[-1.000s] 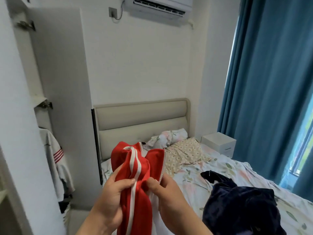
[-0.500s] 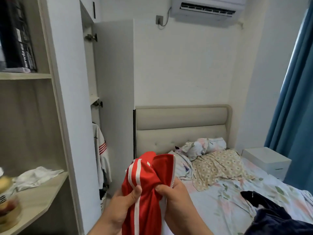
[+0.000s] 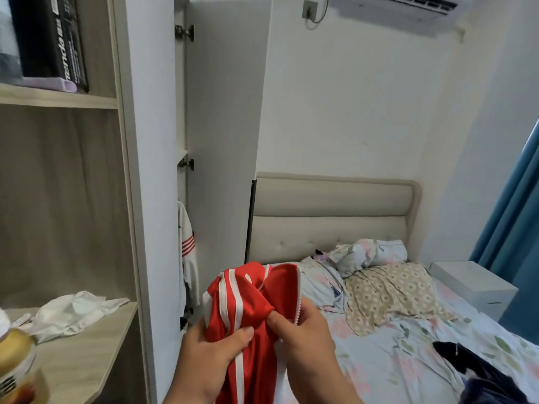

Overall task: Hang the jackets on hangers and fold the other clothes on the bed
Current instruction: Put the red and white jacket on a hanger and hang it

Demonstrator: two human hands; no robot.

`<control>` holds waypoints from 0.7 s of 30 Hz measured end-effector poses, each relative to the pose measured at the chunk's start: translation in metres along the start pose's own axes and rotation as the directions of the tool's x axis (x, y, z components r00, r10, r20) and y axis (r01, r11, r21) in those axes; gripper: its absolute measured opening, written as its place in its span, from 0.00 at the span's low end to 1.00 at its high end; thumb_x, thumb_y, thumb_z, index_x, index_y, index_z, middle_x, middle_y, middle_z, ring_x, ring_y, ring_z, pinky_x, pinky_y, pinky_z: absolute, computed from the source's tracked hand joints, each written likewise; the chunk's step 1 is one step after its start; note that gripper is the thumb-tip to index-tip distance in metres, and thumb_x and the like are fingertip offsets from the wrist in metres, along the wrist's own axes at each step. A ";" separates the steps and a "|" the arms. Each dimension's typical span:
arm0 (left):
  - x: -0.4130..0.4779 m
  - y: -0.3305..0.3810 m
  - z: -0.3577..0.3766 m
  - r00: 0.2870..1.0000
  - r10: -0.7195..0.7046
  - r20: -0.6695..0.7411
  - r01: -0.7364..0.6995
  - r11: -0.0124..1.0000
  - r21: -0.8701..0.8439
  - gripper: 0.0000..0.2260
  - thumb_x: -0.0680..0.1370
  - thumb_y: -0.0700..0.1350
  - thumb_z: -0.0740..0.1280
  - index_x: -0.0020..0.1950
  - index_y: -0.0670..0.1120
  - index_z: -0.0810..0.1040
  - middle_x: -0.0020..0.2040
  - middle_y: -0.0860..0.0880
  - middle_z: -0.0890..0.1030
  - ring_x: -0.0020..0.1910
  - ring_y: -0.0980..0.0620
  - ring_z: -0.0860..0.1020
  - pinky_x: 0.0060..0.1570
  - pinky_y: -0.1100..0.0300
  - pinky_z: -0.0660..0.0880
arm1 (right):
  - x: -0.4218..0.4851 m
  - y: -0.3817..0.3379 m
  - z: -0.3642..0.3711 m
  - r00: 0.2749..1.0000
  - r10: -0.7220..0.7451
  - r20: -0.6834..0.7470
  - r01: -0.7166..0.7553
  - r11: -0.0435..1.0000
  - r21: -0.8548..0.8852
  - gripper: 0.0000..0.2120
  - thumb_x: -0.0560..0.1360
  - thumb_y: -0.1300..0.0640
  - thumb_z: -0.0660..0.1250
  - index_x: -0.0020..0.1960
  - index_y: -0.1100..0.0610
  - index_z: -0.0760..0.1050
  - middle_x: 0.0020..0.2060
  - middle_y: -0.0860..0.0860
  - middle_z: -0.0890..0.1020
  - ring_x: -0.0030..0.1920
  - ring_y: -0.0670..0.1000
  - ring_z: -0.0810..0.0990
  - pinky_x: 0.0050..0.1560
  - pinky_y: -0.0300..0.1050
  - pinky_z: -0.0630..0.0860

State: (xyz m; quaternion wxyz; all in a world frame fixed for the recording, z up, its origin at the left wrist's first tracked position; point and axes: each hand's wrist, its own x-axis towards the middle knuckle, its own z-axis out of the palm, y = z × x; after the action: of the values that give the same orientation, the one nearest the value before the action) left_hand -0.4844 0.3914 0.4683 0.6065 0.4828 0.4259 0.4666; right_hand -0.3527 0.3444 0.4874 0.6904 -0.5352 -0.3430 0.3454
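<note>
Both hands hold a red jacket [image 3: 248, 301] with white stripes and a white zipper edge, bunched up in front of me. My left hand [image 3: 210, 357] grips its left side with the thumb over the fabric. My right hand [image 3: 303, 336] pinches the fabric near the zipper. A dark navy garment [image 3: 484, 377] lies crumpled on the bed [image 3: 393, 360] at the lower right. A white jacket with red stripes [image 3: 186, 258] hangs inside the open wardrobe. No hanger is visible.
The wardrobe door [image 3: 224, 135] stands open beside the padded headboard [image 3: 332, 211]. A wooden shelf unit [image 3: 67, 339] at the left holds crumpled white cloth [image 3: 73, 310] and a jar [image 3: 14, 365]. Pillows [image 3: 388, 290] and a white nightstand [image 3: 472, 284] sit further right.
My view has swung left, bringing the shelf unit and wardrobe into view and pushing the navy garment toward the right edge. Both hands keep their hold on the red jacket.
</note>
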 end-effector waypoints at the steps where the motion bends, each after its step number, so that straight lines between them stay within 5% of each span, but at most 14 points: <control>1: 0.006 0.000 -0.004 1.000 -0.011 -0.002 0.011 1.000 -0.017 0.13 0.67 0.37 0.79 0.45 0.50 0.81 0.37 0.53 0.86 0.35 0.53 0.85 0.33 0.63 0.76 | 0.004 0.002 0.004 1.000 -0.006 0.018 0.006 1.000 -0.015 0.10 0.61 0.60 0.72 0.42 0.52 0.85 0.36 0.58 0.85 0.36 0.51 0.83 0.38 0.43 0.79; 3: 0.018 0.002 -0.012 1.000 -0.025 0.003 0.025 0.999 -0.028 0.11 0.68 0.37 0.78 0.44 0.50 0.81 0.36 0.52 0.86 0.34 0.55 0.84 0.30 0.65 0.75 | 0.013 0.005 0.011 0.998 -0.012 0.055 0.015 0.998 -0.054 0.11 0.61 0.58 0.72 0.43 0.50 0.85 0.36 0.55 0.86 0.37 0.50 0.84 0.39 0.41 0.80; 9: 0.056 -0.001 -0.016 0.999 -0.039 -0.019 0.038 0.998 -0.054 0.10 0.68 0.38 0.77 0.46 0.48 0.83 0.38 0.49 0.86 0.34 0.52 0.85 0.27 0.67 0.76 | 0.051 0.019 0.019 0.993 -0.013 0.114 0.020 0.998 -0.055 0.12 0.63 0.59 0.74 0.47 0.56 0.86 0.44 0.61 0.86 0.47 0.60 0.85 0.54 0.58 0.81; 16: 0.122 -0.016 -0.007 0.990 -0.072 -0.121 0.071 0.997 -0.009 0.10 0.67 0.42 0.79 0.44 0.50 0.81 0.35 0.51 0.85 0.38 0.49 0.84 0.35 0.60 0.75 | 0.118 0.045 0.029 0.987 0.014 0.162 -0.009 1.000 -0.029 0.14 0.64 0.60 0.73 0.48 0.52 0.86 0.44 0.57 0.87 0.48 0.57 0.86 0.48 0.47 0.82; 21: 0.191 -0.029 0.007 0.966 -0.114 -0.233 0.124 0.992 0.027 0.13 0.66 0.44 0.80 0.44 0.49 0.78 0.38 0.51 0.82 0.40 0.48 0.80 0.38 0.61 0.73 | 0.192 0.070 0.034 0.984 0.034 0.173 -0.027 0.999 -0.044 0.14 0.60 0.60 0.74 0.46 0.54 0.87 0.42 0.58 0.87 0.45 0.56 0.86 0.51 0.52 0.82</control>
State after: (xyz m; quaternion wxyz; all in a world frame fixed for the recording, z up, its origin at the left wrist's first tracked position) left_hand -0.4350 0.5737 0.4285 0.5696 0.4112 0.5314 0.4734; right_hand -0.2881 0.5370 0.4457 0.6411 -0.5226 -0.4008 0.3941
